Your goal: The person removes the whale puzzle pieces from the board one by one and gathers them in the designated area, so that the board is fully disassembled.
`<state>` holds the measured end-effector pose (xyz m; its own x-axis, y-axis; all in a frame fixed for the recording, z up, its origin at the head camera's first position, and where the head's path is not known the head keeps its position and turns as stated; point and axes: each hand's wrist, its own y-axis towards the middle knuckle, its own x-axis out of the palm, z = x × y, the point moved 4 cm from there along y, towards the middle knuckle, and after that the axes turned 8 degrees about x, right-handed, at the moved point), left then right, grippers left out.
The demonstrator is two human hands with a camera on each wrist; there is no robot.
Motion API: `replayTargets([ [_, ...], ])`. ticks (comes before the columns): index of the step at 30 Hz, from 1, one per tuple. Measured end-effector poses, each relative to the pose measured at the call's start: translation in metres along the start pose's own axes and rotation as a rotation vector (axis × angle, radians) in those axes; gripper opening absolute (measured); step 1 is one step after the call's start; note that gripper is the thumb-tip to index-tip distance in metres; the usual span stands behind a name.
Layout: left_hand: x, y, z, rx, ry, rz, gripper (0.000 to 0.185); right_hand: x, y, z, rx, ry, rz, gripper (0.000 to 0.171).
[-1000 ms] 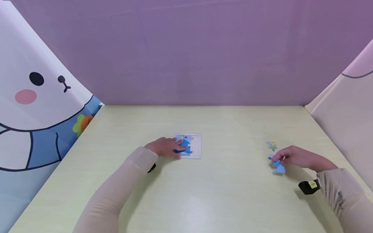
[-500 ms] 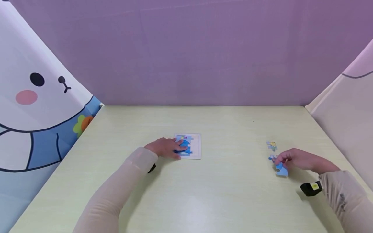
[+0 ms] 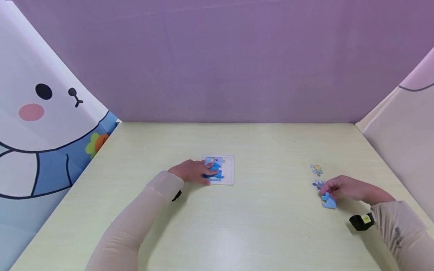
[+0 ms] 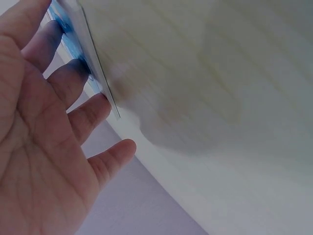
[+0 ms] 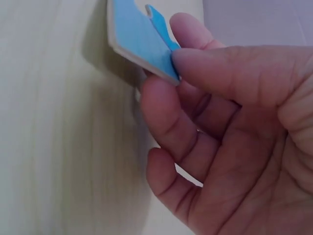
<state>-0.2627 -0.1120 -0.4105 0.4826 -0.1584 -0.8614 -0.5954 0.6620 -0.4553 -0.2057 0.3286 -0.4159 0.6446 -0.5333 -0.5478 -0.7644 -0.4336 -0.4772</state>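
Observation:
My left hand (image 3: 193, 171) rests with spread fingers on a small white-framed jigsaw puzzle (image 3: 229, 171) in the head view. Blue pieces fill the puzzle's left part, and pale bare backing shows at its right. In the left wrist view, fingertips of my left hand (image 4: 44, 117) touch the blue surface near the frame's edge (image 4: 100, 73). At the right, my right hand (image 3: 347, 188) pinches a light-blue puzzle piece (image 3: 329, 203). The right wrist view shows this puzzle piece (image 5: 142, 39) tilted between thumb and fingers, above the table; the fingers partly cover it.
Beyond the right hand lie a puzzle piece with a yellow flower (image 3: 317, 168) and a blue-and-purple puzzle piece (image 3: 317, 184), partly beside the fingertips. A purple partition (image 3: 237, 64) stands along the back edge of the pale wooden table (image 3: 257, 218). Printed cloths hang on both sides.
My right hand has moved slightly nearer and to the right with the light-blue puzzle piece, uncovering more of the blue-and-purple piece. The left hand stays on the puzzle.

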Motion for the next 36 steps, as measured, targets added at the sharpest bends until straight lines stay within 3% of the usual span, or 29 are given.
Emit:
replayTargets([
  [21, 0.0019, 0.0019, -0.0040, -0.012, -0.024, 0.001, 0.056, -0.0032, 0.0022, 0.0049, 0.041, -0.061, 0.023, 0.019],
  [36, 0.0015, 0.0028, -0.0015, -0.034, -0.014, -0.010, 0.056, -0.0049, 0.0010, -0.0033, -0.015, -0.133, 0.077, 0.024],
])
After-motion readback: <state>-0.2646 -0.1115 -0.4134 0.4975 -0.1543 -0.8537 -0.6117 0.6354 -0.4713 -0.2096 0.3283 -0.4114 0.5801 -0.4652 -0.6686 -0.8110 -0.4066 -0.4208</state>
